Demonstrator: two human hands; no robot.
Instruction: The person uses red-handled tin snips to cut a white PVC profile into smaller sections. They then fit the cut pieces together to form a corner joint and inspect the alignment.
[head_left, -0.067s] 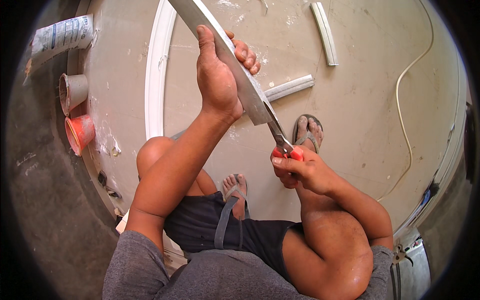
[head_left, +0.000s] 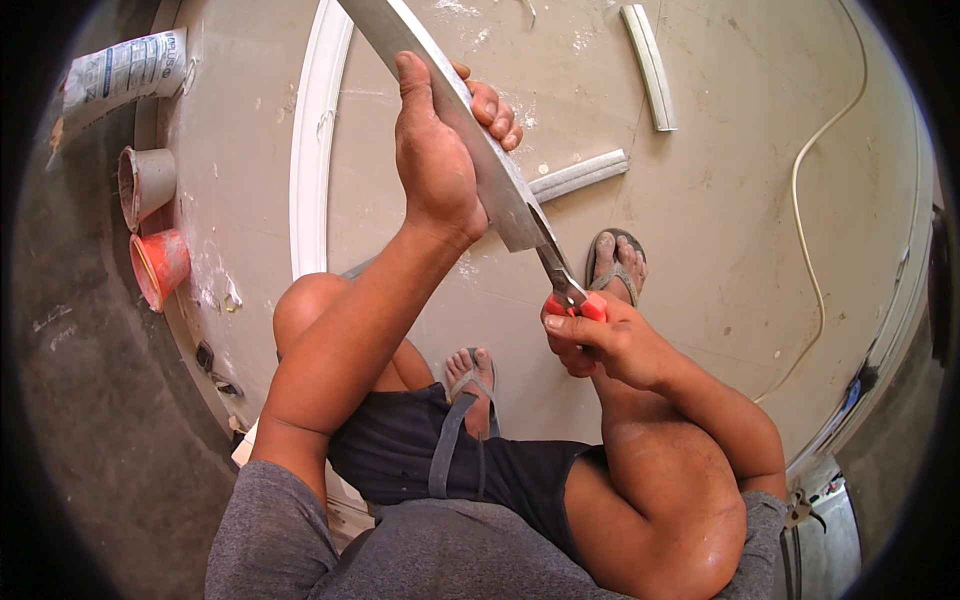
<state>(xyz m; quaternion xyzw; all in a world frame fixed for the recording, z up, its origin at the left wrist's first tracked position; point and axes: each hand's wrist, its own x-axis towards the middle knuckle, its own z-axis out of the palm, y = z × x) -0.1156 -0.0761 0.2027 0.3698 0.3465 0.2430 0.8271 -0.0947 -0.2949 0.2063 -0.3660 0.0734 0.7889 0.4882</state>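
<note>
Two hands (head_left: 437, 165) (head_left: 606, 342): metal channel (head_left: 465, 122) in left, snips (head_left: 567, 291) in right

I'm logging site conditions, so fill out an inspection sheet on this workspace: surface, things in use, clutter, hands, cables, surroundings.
Surface: tan floor with white smears and dark marks.
Things in use: long metal strip, held slanting; red-handled snips, blades at the strip's lower end.
Clutter: two short metal pieces, one near the top, one partly behind the strip; long white strip at left.
Hands: left hand grips the metal strip; right hand is closed around the snips' handles.
Cables: pale cord curving along the right.
Surroundings: grey bucket, red bucket and printed bag at left.
</note>
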